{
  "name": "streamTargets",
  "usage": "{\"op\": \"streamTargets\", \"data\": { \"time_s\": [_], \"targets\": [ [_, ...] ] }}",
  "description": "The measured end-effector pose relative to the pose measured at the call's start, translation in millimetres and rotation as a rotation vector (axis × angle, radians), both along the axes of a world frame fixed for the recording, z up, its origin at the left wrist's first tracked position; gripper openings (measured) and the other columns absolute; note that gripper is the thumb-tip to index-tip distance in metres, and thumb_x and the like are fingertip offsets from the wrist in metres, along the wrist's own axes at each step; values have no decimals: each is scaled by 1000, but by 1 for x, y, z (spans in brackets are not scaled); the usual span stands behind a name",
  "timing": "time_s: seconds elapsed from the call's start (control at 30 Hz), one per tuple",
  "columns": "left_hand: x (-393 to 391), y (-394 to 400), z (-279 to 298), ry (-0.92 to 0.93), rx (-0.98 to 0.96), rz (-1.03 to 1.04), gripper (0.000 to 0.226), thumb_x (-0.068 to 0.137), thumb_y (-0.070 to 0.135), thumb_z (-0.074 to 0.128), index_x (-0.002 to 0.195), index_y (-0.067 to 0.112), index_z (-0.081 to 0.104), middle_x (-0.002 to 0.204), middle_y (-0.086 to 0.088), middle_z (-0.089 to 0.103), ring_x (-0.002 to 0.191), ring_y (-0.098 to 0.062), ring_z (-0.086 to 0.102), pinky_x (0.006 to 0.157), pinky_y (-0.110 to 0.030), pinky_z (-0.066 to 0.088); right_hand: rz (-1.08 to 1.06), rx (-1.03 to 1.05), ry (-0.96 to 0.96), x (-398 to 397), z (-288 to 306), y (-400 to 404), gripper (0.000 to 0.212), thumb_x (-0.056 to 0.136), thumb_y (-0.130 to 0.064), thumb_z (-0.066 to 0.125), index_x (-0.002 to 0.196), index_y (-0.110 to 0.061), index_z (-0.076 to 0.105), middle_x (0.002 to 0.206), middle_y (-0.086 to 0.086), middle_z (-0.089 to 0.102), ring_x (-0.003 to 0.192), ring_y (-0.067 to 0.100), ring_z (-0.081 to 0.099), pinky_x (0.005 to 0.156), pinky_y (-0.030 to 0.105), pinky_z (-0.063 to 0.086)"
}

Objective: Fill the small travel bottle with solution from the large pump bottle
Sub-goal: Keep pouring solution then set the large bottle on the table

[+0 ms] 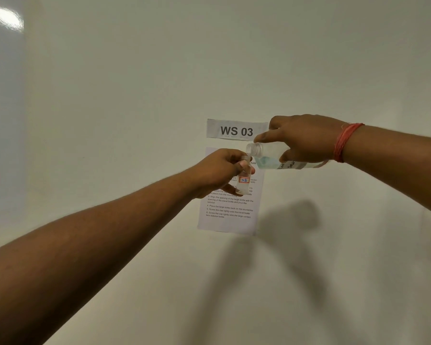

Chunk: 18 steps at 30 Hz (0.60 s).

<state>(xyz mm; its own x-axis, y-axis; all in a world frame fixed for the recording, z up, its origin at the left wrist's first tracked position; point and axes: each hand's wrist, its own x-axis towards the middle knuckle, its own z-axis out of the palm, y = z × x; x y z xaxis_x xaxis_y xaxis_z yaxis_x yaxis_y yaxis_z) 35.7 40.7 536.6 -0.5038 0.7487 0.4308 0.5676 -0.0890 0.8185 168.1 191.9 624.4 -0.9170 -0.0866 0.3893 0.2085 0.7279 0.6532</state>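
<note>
Small travel bottle (243, 181) meets the tipped large bottle (271, 156) in the air, and a spill is the danger.

Nearest, the left hand (217, 174) has its fingers wrapped around the travel bottle, upright, uncapped, almost empty, in the middle of the scene. Just to its right, the right hand (301, 139) grips the large bottle lying nearly flat, its open threaded neck (254, 148) touching the small mouth. Because that mouth is narrow, I think a quick tilt or a small shake may send solution onto the fingers and the instruction sheet (230, 210) farther behind.

Numbered workstation, "WS 03" sign (237, 130), instruction sheet (228, 212), white counter (135, 282)
</note>
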Motion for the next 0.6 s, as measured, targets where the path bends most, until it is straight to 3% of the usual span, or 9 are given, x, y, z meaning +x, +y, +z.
{"op": "streamTargets", "data": {
  "time_s": [0.47,0.6],
  "targets": [
    [1,1,-2,5,-4,-4,28,107,15,47,128,2,59,119,-13,69,108,-28,69,82,-49,63,-18,28,-13,1,1,-3,71,89,-31,67,149,-38,30,134,1,45,92,18,49,69,28,43],
    [1,2,-4,4,-5,0,19,107,15,47,117,6,61,118,-13,69,109,-30,68,81,-49,63,-20,31,-22,0,-1,-2,72,89,-31,68,149,-38,30,135,0,45,99,21,55,69,28,45]
  ]
}}
